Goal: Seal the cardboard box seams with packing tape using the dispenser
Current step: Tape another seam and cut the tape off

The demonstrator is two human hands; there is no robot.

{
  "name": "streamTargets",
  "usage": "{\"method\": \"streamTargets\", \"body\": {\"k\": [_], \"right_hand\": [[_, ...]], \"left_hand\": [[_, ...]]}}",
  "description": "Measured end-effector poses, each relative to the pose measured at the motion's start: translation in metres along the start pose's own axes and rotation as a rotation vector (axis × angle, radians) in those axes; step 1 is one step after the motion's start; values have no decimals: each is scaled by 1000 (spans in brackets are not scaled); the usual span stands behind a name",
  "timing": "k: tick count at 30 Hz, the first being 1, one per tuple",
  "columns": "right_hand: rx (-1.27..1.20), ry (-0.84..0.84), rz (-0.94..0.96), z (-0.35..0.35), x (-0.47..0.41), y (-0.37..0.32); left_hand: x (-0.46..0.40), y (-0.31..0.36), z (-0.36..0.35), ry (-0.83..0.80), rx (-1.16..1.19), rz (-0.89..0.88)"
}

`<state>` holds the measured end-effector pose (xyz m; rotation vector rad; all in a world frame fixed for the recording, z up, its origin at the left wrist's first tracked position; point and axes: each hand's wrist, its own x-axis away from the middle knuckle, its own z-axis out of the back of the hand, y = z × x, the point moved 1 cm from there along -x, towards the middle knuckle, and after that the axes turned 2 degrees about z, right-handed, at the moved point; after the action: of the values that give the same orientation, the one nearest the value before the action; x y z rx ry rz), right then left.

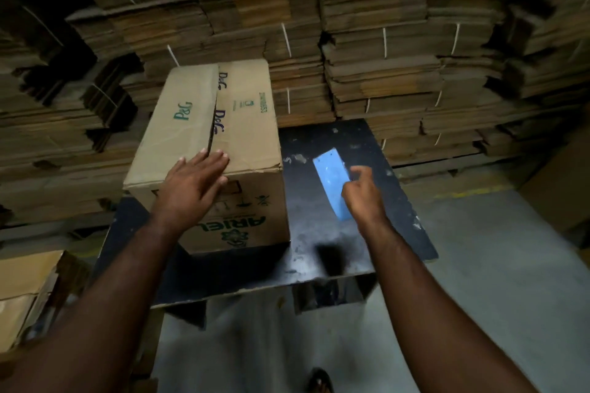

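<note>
Pressing down on the near end of the box (207,137), the left hand (191,185) lies flat with its fingers straight and spread, fingertips right at the near end of the middle seam (213,118) where the two top flaps meet. It holds nothing; it only steadies the flaps. The right hand (362,191) is off to the right of the box, fingers curled beside a flat blue object (333,185). Whether it already grips that object or is only touching it I cannot tell, as the picture is smeared there. The blue object may be the tape dispenser, though no roll shows.

The box stands on a dark table (367,242), toward the table's left side, with its printed side facing the person. Its flaps are folded shut but a dark gap runs along the seam, and I see no tape on it. By my reading the sealing has not begun: the flaps are closed and held, the tool is just being reached for, and every seam is left to do.

Behind the box, tied bundles of flattened cardboard (367,73) are stacked high. Left of the box and lower, another carton (25,281) sits at the edge of view. Below the table is grey floor (495,297).
</note>
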<state>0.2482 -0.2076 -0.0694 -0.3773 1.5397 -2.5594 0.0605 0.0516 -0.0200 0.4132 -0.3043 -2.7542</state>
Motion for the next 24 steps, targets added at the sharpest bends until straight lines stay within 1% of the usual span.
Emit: {"method": "streamTargets", "body": {"k": [2,4,5,7,8,10,13,15,17,21,24], "right_hand": [[-133,53,59,12,15,-35],[-214,88,140,22,34,-67],[-244,96,171,24,45,-82],[-298,88,198,24,64,-109],[-316,62,192,21,72,-120],[-300,-32,165,8,91,-138],[-354,-219,45,-27,121,-150],[-407,-316,-29,-50,141,-153],[-419,-373,-59,-68,159,-151],[-399,-533,-76,-95,180,-135],[-448,-595,-97,-114,189,-118]], "left_hand": [[4,10,13,46,230,106],[13,23,31,190,477,208],[18,29,40,250,554,244],[27,35,56,280,664,311],[30,36,63,258,734,348],[36,35,74,158,936,450],[49,35,90,-13,1180,629],[61,30,101,-68,1236,702],[75,20,110,-100,1233,736],[103,4,120,-132,1256,756],[118,0,123,-161,1282,746]]}}
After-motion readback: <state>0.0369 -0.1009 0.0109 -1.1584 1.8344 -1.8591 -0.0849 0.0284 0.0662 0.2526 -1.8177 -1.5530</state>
